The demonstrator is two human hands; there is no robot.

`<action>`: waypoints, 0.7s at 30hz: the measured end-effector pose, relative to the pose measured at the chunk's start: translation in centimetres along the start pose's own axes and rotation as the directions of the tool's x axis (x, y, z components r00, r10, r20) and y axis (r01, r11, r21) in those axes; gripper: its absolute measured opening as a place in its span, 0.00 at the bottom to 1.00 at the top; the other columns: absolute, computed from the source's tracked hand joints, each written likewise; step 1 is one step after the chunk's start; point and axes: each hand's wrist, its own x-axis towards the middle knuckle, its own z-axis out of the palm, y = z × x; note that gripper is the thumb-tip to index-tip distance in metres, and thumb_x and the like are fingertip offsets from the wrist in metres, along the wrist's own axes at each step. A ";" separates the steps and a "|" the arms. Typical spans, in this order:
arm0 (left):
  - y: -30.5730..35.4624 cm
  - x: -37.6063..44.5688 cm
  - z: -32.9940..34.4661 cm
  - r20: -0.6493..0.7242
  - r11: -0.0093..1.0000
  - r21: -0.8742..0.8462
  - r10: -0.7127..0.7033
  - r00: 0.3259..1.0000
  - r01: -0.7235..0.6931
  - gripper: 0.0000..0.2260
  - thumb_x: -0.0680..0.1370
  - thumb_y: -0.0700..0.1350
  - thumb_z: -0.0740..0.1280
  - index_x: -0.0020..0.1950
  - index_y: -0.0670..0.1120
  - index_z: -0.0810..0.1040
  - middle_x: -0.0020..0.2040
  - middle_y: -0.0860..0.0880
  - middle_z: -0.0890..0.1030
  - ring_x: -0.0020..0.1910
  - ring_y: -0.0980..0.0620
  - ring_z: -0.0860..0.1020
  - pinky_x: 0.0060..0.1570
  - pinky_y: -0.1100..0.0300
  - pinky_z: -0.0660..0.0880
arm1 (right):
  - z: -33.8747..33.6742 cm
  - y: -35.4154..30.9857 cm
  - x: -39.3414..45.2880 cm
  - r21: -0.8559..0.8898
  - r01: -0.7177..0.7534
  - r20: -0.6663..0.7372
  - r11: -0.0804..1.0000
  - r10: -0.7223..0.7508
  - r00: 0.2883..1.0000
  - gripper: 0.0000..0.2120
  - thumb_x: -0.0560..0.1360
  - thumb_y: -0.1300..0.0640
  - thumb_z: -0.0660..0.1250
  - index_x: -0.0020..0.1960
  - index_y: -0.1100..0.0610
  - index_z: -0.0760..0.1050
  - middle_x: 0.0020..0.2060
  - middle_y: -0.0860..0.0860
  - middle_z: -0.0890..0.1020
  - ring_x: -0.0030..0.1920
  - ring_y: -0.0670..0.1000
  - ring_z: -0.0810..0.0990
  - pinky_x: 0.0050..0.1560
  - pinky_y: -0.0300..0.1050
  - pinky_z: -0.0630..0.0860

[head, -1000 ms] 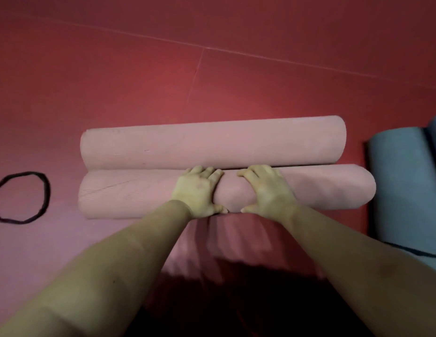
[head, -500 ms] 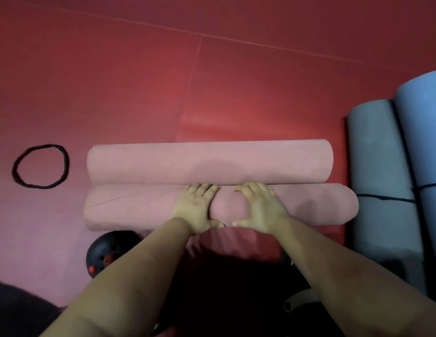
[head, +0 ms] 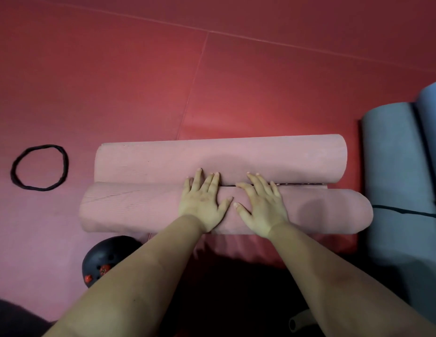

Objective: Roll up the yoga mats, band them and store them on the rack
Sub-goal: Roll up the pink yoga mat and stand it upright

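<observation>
Rolls of the pink mat [head: 219,161] lie left-right; left hand [head: 202,203] and right hand [head: 262,207] press spread flat; black band [head: 39,167] left, grey mats [head: 397,171] right.

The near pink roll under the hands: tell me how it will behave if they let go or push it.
The near pink roll is round and unbanded, so it will probably roll if pushed, or loosen when the left hand and right hand lift. It looks like soft foam, likely light and bendy. The black band lies apart.
</observation>
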 end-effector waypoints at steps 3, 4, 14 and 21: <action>0.6 0.7 -0.2 -0.058 0.996 -0.074 -0.052 0.997 0.047 0.31 0.79 0.60 0.52 0.78 0.48 0.50 0.77 0.50 0.57 0.76 0.46 0.48 0.72 0.49 0.47 | -0.2 0.3 1.0 -0.026 -0.012 0.042 1.000 0.013 0.999 0.40 0.66 0.33 0.36 0.77 0.43 0.48 0.77 0.47 0.50 0.76 0.48 0.44 0.74 0.54 0.43; 1.0 1.0 -0.3 -0.114 0.987 -0.138 -0.094 0.989 0.078 0.30 0.77 0.59 0.55 0.77 0.48 0.55 0.74 0.47 0.61 0.75 0.45 0.54 0.70 0.50 0.53 | -0.3 0.4 1.2 -0.036 -0.011 0.063 0.999 0.013 0.998 0.40 0.66 0.33 0.35 0.77 0.43 0.44 0.77 0.47 0.48 0.76 0.48 0.43 0.74 0.55 0.43; -3.0 7.2 -2.2 -0.245 0.969 0.099 -0.195 0.950 0.225 0.30 0.71 0.61 0.68 0.65 0.46 0.65 0.62 0.41 0.67 0.62 0.42 0.66 0.65 0.47 0.59 | 0.1 0.1 0.5 -0.034 0.012 -0.053 0.999 -0.014 0.998 0.34 0.70 0.36 0.46 0.72 0.48 0.64 0.72 0.54 0.65 0.73 0.55 0.62 0.71 0.56 0.58; -3.2 11.9 -6.0 -0.425 0.980 -0.026 -0.192 0.885 0.199 0.20 0.76 0.53 0.65 0.63 0.44 0.70 0.65 0.39 0.69 0.62 0.40 0.68 0.59 0.49 0.60 | 0.9 0.3 1.7 0.014 0.026 -0.242 1.000 -0.022 0.970 0.25 0.70 0.41 0.58 0.58 0.55 0.76 0.55 0.55 0.78 0.56 0.58 0.77 0.59 0.52 0.72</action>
